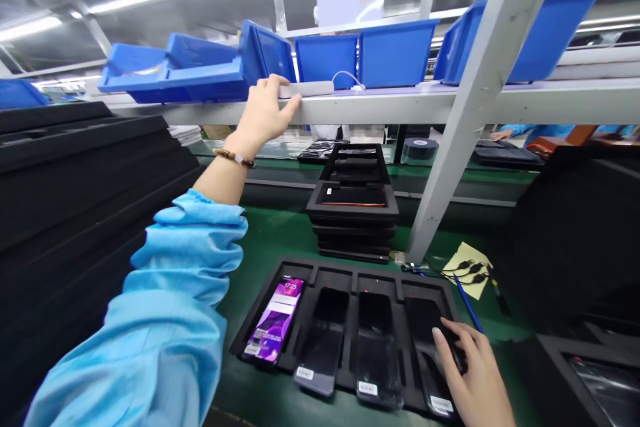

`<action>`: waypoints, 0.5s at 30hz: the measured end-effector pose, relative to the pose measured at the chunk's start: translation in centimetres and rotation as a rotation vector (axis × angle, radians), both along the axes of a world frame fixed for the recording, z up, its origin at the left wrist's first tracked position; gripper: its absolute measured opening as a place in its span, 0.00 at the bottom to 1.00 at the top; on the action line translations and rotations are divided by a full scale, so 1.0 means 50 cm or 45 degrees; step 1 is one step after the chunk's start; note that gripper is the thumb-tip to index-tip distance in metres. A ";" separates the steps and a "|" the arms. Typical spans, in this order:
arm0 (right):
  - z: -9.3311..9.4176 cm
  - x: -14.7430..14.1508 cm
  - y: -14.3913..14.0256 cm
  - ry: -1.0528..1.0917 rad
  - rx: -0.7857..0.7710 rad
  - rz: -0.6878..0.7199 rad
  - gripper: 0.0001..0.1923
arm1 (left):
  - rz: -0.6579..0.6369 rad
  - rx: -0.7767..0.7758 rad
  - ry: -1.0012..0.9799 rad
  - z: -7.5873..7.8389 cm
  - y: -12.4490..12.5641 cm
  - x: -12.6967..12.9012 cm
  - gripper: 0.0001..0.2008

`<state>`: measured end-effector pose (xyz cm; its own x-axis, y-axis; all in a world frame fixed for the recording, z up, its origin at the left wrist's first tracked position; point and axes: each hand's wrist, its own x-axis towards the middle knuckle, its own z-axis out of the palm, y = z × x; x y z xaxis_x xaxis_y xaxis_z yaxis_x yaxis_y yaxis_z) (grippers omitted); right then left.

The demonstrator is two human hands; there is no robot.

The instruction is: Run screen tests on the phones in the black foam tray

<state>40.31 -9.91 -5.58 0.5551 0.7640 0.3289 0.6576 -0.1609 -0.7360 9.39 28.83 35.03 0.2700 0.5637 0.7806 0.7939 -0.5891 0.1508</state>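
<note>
My left hand (270, 107) is raised to the shelf, its fingers closed over the left end of a flat white bar-shaped device (313, 88) with a thin white cable beside it. Down in front, a black foam tray (250, 327) holds several smartphones. The leftmost smartphone (277, 320) is lit with a purple lock screen; two dark smartphones (324, 340) (376, 347) with white labels lie beside it. My right hand (473, 367) grips the rightmost dark smartphone (427, 347), thumb on its screen and fingers at its right edge.
Blue bins (327, 60) line the shelf (380, 107). A slanted metal post (460, 120) rises behind the tray. Stacked black trays (353, 213) stand behind; more stacks flank both sides. A yellow note (465, 263) with cables and a blue pen (469, 303) lie at right.
</note>
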 end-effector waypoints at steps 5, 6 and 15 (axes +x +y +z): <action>-0.007 0.001 -0.003 -0.003 -0.001 0.039 0.29 | 0.142 -0.286 -0.041 0.064 0.033 0.030 0.39; -0.007 0.000 -0.003 -0.005 0.000 0.041 0.28 | 0.146 -0.315 -0.047 0.074 0.041 0.031 0.42; 0.008 -0.008 -0.006 -0.016 -0.005 0.060 0.24 | 0.246 -0.361 0.083 0.122 0.086 0.048 0.38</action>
<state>39.90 -10.20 -5.20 0.5141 0.7906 0.3327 0.6738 -0.1323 -0.7270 11.81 33.11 41.14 0.1815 0.8013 0.5700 0.9000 -0.3690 0.2321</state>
